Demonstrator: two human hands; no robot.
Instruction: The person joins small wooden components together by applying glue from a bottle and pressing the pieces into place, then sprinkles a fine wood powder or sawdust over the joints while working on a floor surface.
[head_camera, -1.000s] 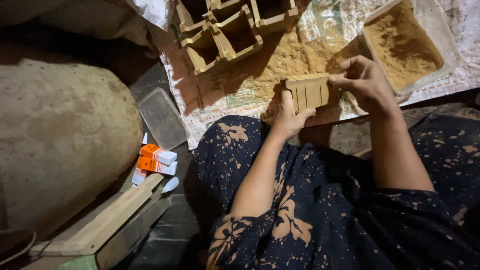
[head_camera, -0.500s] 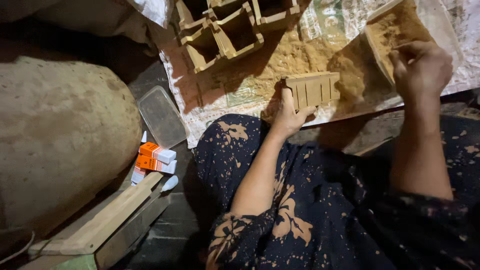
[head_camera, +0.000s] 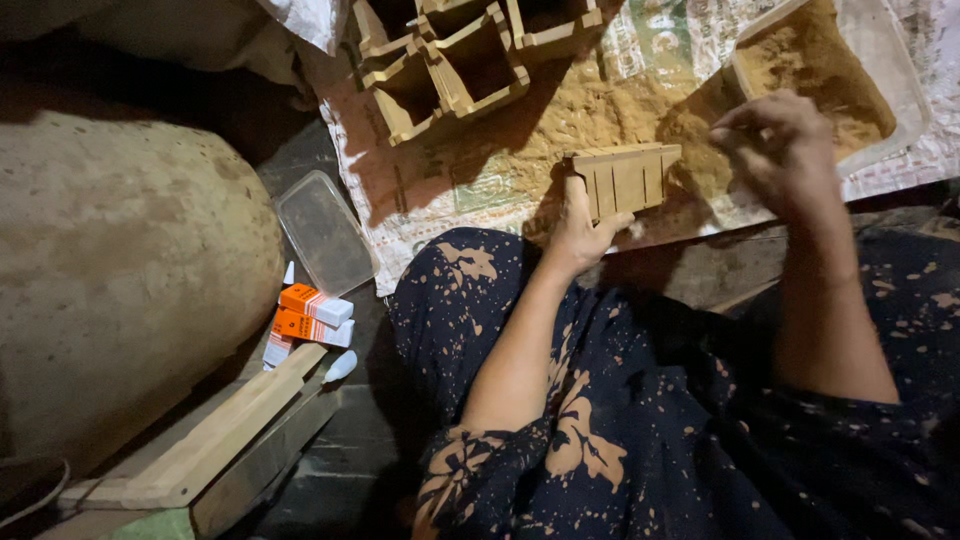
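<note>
Left hand (head_camera: 580, 225) on crosswise wooden mould (head_camera: 628, 178)

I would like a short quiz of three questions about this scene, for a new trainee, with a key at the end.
1. True or false: the left hand rests against the slotted wooden block.
2. Where is the right hand? A) on the orange boxes B) at the edge of the tray of brown powder C) inside the open wooden moulds
3. Fill in: the clear plastic container lies on the person's ____ side.

Key: 1 true; 2 B; 3 left.
</note>
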